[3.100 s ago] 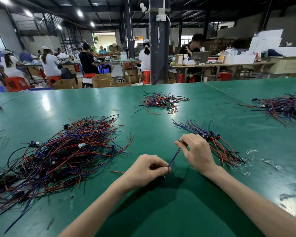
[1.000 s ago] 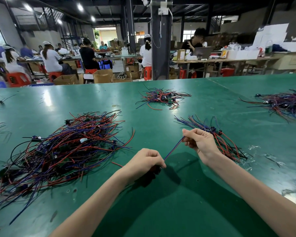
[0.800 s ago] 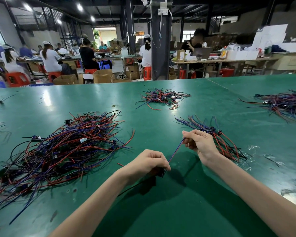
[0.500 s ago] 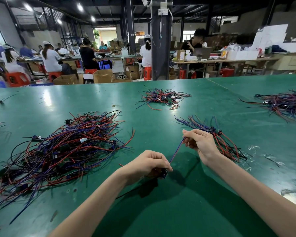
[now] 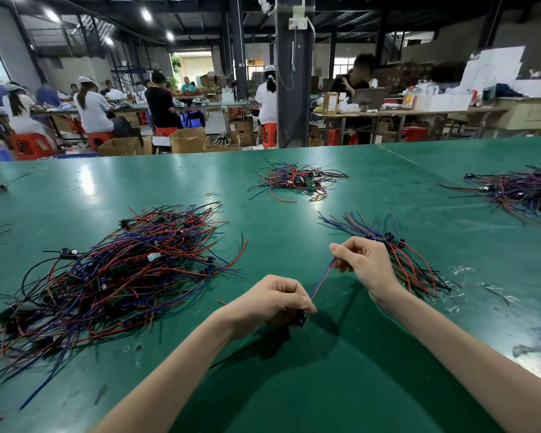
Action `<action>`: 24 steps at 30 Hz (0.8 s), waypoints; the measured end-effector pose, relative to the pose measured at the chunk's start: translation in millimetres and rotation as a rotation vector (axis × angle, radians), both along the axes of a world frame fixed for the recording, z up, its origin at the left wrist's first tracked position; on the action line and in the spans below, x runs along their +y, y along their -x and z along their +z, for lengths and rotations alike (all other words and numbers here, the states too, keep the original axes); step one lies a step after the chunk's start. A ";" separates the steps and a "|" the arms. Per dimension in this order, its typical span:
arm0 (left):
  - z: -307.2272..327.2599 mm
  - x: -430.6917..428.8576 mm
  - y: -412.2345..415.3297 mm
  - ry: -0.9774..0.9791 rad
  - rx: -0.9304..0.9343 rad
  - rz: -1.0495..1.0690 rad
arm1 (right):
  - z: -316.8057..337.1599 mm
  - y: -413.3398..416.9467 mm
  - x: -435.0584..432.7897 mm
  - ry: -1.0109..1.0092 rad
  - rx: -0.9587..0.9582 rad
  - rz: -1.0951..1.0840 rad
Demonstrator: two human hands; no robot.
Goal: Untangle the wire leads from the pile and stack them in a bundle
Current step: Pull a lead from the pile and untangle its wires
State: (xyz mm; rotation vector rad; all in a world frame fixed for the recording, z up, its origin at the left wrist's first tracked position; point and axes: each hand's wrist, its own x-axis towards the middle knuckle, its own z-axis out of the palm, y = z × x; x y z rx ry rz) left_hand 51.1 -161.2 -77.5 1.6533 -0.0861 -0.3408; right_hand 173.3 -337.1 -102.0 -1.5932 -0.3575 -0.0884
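Head view: I see the left hand (image 5: 272,303) clenched round the near end of 1 blue-and-red wire lead (image 5: 322,281) (a small dark part pokes out under the fingers). The right hand (image 5: 364,264) pinches its far end, and the lead is taut between them. The tangled pile (image 5: 113,276) sits at 9 o'clock and the bundle (image 5: 413,267) at 2 o'clock, behind the right hand. On the table (image 5: 294,385) I count 2 more heaps: the far pile (image 5: 297,181) at 12 o'clock and the edge pile (image 5: 519,190) at 2 o'clock.

Both bare forearms reach forward. The left hand (image 5: 272,303) curls, knuckles up, round one end of a wire lead (image 5: 324,278). The right hand (image 5: 364,264) pinches it farther up.
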 end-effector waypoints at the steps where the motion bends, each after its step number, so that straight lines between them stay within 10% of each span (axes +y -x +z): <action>1: 0.2 0.4 -0.1 0.004 -0.003 0.013 | 0.4 0.2 -0.4 -0.013 0.007 -0.007; 24: 1.7 2.8 -12.0 0.423 -0.234 0.582 | 10.4 72.9 36.1 -0.163 0.405 0.575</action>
